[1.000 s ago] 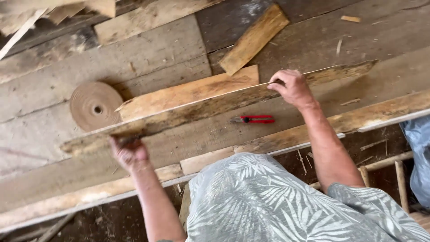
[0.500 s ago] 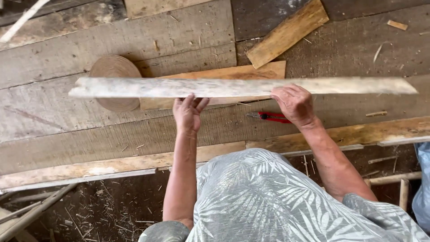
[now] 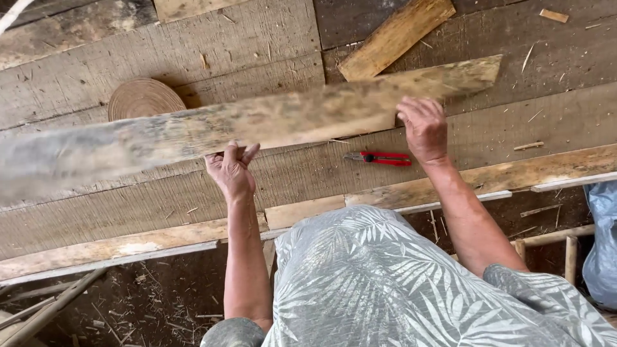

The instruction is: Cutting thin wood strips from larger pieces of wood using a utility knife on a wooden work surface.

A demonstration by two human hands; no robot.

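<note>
Both my hands hold a long weathered wooden plank point(image 3: 289, 119) lifted above a rough plank floor. My left hand point(image 3: 231, 170) grips its lower edge near the middle. My right hand point(image 3: 423, 127) grips it further right, fingers over the lower edge. The plank tilts, its left end blurred and lower, its right end higher. A red-handled cutter point(image 3: 379, 158) lies on the floor boards just below my right hand.
A round coil of flat woven strip point(image 3: 144, 98) lies on the boards at the left, behind the plank. A short yellowish board point(image 3: 395, 37) lies at the upper right. A pale wooden beam point(image 3: 128, 247) edges the floor; below it lie dirt and sticks.
The plank has swung from level to tilted, its left end dropping toward me and blurring. Both hands keep their hold and the view has shifted slightly.
</note>
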